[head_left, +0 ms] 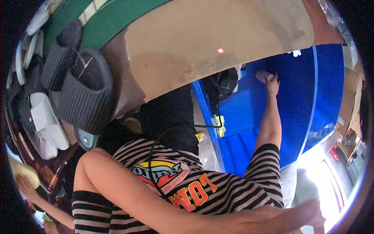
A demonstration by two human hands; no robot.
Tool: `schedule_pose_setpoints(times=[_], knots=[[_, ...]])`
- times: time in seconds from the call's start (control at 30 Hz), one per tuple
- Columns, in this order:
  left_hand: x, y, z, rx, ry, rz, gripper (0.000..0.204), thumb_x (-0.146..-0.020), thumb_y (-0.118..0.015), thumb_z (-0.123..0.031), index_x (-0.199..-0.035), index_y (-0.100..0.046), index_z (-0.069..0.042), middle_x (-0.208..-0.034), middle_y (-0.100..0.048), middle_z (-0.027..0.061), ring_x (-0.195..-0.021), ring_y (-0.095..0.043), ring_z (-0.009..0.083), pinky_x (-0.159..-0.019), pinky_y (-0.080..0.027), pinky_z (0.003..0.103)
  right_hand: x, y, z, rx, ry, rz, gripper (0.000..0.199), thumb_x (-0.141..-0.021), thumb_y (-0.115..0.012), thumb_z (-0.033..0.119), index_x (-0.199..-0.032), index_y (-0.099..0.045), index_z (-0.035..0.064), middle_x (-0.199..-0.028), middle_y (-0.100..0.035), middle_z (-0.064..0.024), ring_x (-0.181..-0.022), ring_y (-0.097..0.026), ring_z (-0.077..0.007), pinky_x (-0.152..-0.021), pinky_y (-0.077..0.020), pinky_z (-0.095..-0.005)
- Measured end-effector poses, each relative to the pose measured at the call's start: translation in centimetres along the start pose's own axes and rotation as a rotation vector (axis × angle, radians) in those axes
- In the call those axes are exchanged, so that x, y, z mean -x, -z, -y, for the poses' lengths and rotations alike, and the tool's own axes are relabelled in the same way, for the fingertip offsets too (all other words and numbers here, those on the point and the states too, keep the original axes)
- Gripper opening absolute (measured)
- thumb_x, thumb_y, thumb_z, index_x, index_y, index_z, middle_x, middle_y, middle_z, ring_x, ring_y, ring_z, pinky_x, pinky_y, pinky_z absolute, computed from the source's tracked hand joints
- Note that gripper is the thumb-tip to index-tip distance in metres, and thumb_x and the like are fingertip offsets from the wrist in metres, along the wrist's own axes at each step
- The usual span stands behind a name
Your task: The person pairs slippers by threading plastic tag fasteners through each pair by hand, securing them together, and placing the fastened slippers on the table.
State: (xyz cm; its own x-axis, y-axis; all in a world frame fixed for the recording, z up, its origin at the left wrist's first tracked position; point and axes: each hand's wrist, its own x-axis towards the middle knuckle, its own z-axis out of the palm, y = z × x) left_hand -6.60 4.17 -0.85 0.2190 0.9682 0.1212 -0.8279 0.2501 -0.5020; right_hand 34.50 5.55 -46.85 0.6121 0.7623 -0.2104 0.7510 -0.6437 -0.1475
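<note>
My right hand (272, 83) reaches far out over a large blue panel (296, 109) and presses on a pale pinkish pad (261, 75) that lies on the panel. My right arm comes out of a black-and-white striped sleeve. My left forearm crosses below my striped shirt with its bright print, and my left hand (316, 217) ends at the lower right in a glaring bright patch. What the left hand's fingers hold or touch is washed out.
A big tan curved board (214, 39) spans the top, with green flooring (105, 19) behind it. Black ribbed seat parts (83, 95) and white pieces (46, 124) pile at left. A black cable (183, 126) runs to a yellow clip (220, 125). Another person's hand (24, 186) holds a yellowish sponge (23, 171) at lower left.
</note>
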Motion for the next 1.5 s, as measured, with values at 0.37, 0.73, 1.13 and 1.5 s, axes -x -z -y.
schedule_pose_setpoints(times=[0.37,0.73,1.13,1.5], knots=[[6.0,-7.0,-7.2,-1.491,0.770,0.304,0.018,-0.087,-0.062,-0.026,-0.098,-0.067,-0.013,-0.085,-0.066,0.0013,-0.074,-0.064,0.0142,-0.065,-0.049,0.032,17.1,13.1,18.6,-0.732,0.381,-0.528,0.032,-0.093,-0.053,0.013,-0.122,-0.052,-0.0008,-0.110,-0.057,-0.0129,-0.092,-0.056,-0.0204,-0.082,-0.0456,-0.0313],[12.2,-10.3,-30.1,-2.935,-0.532,-0.248,0.064,-0.073,-0.073,-0.015,-0.130,-0.046,-0.006,-0.131,-0.046,0.0157,-0.122,-0.042,0.0315,-0.104,-0.033,0.040,35.0,23.0,39.6,-0.772,1.166,-0.263,0.017,-0.082,-0.060,-0.003,-0.096,-0.065,0.0032,-0.093,-0.061,-0.0125,-0.084,-0.061,-0.0248,-0.074,-0.0488,-0.0298],[9.1,-8.7,-33.5,-2.843,-0.530,0.045,0.038,-0.072,-0.064,-0.001,-0.109,-0.054,-0.005,-0.107,-0.058,0.0110,-0.103,-0.054,0.0306,-0.089,-0.041,0.039,33.9,24.0,48.3,-0.606,1.276,-0.153,0.009,-0.082,-0.061,0.007,-0.089,-0.064,0.0040,-0.081,-0.062,-0.0109,-0.073,-0.062,-0.0263,-0.067,-0.0491,-0.0326],[7.6,-9.8,-35.5,-2.732,-0.281,0.217,0.035,-0.068,-0.060,0.007,-0.100,-0.053,-0.004,-0.094,-0.055,0.0099,-0.093,-0.056,0.0288,-0.081,-0.045,0.037,30.1,23.5,51.4,-0.345,1.440,-0.216,0.017,-0.080,-0.062,0.012,-0.097,-0.064,0.0101,-0.089,-0.063,-0.0098,-0.087,-0.061,-0.0295,-0.073,-0.0484,-0.0380]])
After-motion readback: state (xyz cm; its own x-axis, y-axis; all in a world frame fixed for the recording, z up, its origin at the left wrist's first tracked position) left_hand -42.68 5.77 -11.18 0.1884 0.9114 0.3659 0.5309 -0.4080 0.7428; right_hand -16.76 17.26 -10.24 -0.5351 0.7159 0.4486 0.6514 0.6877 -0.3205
